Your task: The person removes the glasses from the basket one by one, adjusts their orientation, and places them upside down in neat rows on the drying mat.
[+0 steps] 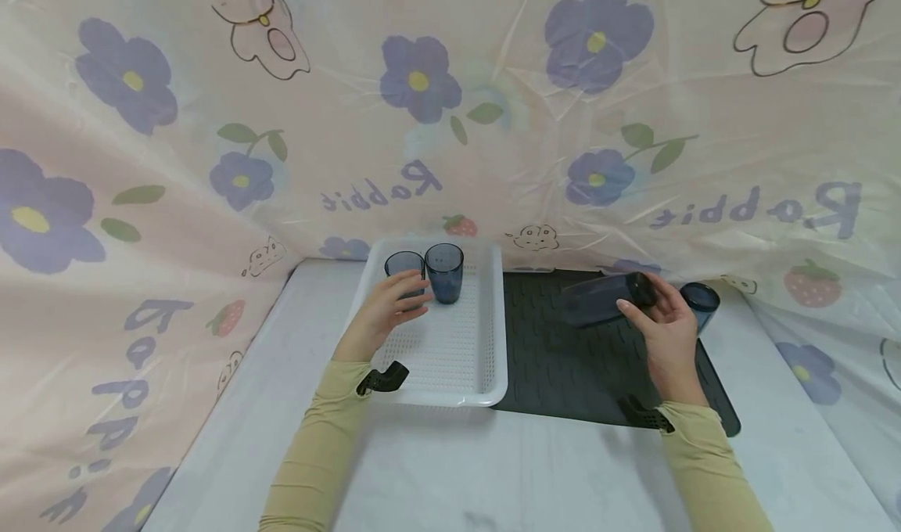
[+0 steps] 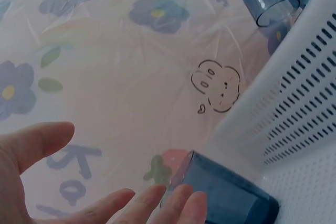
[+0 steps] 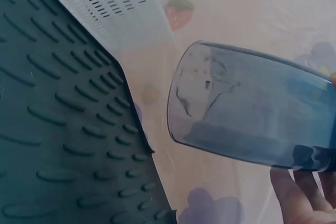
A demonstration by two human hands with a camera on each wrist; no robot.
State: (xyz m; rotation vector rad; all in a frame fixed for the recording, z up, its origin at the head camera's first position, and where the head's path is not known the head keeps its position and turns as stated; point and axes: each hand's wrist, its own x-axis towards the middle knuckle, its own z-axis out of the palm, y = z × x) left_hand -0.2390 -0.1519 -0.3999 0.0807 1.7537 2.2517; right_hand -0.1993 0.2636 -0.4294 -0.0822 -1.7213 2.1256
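My right hand [image 1: 669, 332] grips a blue-tinted drinking glass [image 1: 601, 299] near its thick base. The glass lies sideways over the dark mat [image 1: 563, 383], its mouth turned left. In the right wrist view, this glass [image 3: 247, 106] is clear-walled, with fingers at the base end. My left hand [image 1: 390, 309] is over the white basket [image 1: 436, 397], fingers spread loosely and holding nothing. Two similar glasses stand at the basket's back; the left hand partly covers the left one [image 1: 404, 261], and the other glass [image 1: 445, 274] stands right beside it.
Another blue glass [image 1: 701, 303] is at the mat's back right corner, partly behind the right hand. The basket has perforated walls [image 2: 310, 77] and sits against the mat's left side. A patterned sheet [image 1: 493, 125] hangs behind the white table [image 1: 450, 469].
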